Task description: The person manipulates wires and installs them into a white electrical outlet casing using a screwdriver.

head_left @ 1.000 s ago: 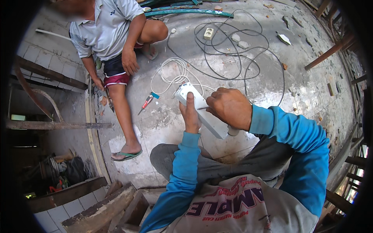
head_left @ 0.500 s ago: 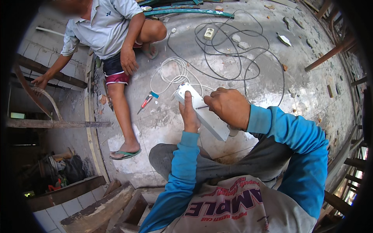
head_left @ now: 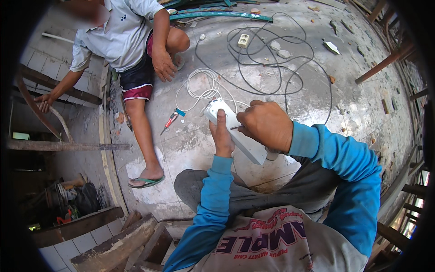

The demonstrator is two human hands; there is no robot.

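Observation:
My left hand [head_left: 221, 131] is closed around a long white power strip [head_left: 248, 145], thumb laid over its upper face. The strip slants from upper left to lower right above my crossed legs. Over its middle, my right hand [head_left: 266, 123] is closed with fingers pinched on a thin screwdriver [head_left: 235, 127]. Only the screwdriver's dark shaft shows, lying close to the strip; its handle is hidden in the fist. A white cable [head_left: 199, 85] lies coiled on the floor beyond the strip's far end.
A red-handled tool [head_left: 171, 120] with a blue-green piece beside it lies left of the strip. Farther off, a black cable [head_left: 290, 68] loops around a cream socket [head_left: 243, 41]. Another person [head_left: 122, 45] sits at the left, one leg [head_left: 142, 136] stretched nearby. Rubble [head_left: 331, 46] dots the floor.
My right hand has shifted very slightly, and the screwdriver shaft tilts a little differently over the strip. The other person's hand on the knee has moved right and their body leans slightly.

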